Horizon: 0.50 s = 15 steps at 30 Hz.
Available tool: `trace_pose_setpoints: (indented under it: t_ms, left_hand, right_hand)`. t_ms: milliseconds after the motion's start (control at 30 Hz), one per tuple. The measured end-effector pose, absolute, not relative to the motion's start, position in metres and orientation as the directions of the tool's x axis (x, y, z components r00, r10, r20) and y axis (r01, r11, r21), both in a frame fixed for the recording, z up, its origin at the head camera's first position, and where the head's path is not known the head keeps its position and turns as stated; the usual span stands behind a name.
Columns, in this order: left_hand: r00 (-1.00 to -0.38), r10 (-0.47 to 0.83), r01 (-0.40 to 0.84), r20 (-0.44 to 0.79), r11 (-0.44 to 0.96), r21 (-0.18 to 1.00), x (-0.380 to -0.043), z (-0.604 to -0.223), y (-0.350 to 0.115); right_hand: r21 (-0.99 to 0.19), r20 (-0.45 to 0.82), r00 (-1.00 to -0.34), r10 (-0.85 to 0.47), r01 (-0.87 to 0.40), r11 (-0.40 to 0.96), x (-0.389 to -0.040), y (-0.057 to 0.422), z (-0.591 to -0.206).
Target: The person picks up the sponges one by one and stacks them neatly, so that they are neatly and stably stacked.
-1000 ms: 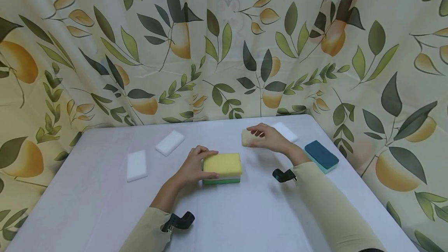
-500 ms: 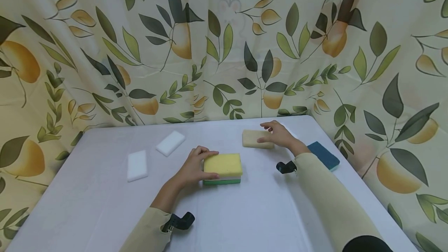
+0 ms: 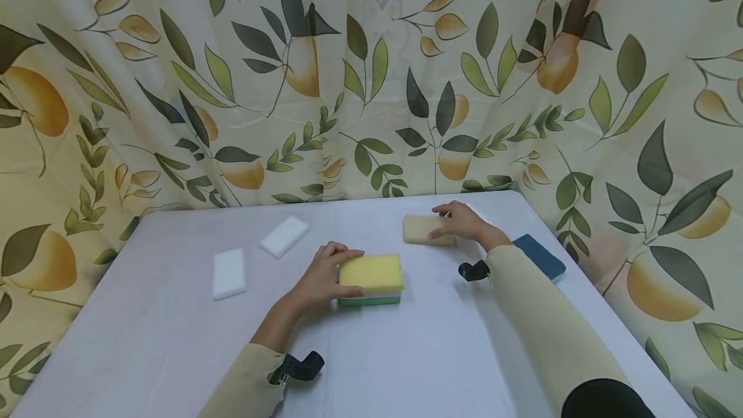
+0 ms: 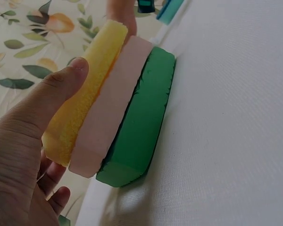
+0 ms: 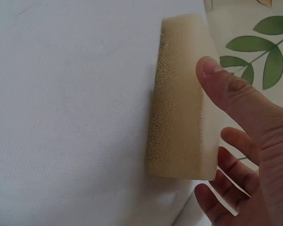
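Note:
Near the table's middle, a stack has a yellow sponge (image 3: pixel 370 273) on top, a pinkish-white block (image 4: pixel 111 110) below it and a green block (image 4: pixel 142 117) at the bottom. My left hand (image 3: pixel 320 279) grips the stack's left end at the yellow sponge, thumb along the front. Farther back lies a beige porous sponge (image 3: pixel 419 229). Over its right end is my right hand (image 3: pixel 464 221). In the right wrist view the thumb (image 5: pixel 226 84) overlaps the sponge's edge, while the other fingers are loosely bent past that edge, not wrapped around it.
Two white blocks, one (image 3: pixel 229 274) nearer and one (image 3: pixel 284 237) farther, lie on the left of the white-covered table (image 3: pixel 157 328). A dark blue and teal sponge (image 3: pixel 540 257) sits at the right edge, partly behind my sleeve. A printed curtain (image 3: pixel 371 95) hangs behind.
My right hand has shifted right along the beige sponge, uncovering more of it and hiding the white block behind. The left hand and the stack have kept their place.

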State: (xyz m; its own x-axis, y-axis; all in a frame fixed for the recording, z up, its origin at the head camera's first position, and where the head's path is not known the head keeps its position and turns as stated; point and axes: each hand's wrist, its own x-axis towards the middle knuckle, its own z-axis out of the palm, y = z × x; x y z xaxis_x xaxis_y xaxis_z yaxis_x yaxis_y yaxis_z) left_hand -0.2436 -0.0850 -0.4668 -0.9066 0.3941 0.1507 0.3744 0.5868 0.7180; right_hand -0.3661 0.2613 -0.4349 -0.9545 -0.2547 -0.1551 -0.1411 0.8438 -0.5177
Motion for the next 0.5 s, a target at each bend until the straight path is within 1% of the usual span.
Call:
trace_pose_setpoints:
  t_ms: [167, 500]
  left_hand:
    - [-0.906, 0.397, 0.374, 0.147, 0.587, 0.718, -0.2445, -0.4663, -0.0853]
    - [-0.906, 0.396, 0.372, 0.149, 0.58, 0.724, -0.2443, -0.4668, -0.0852]
  right_hand:
    - [-0.492, -0.179, -0.941, -0.287, -0.167, 0.854, -0.3687, 0.2619, -0.4338]
    - [-0.44, -0.244, -0.924, -0.295, -0.166, 0.883, -0.3697, 0.2605, -0.4303]
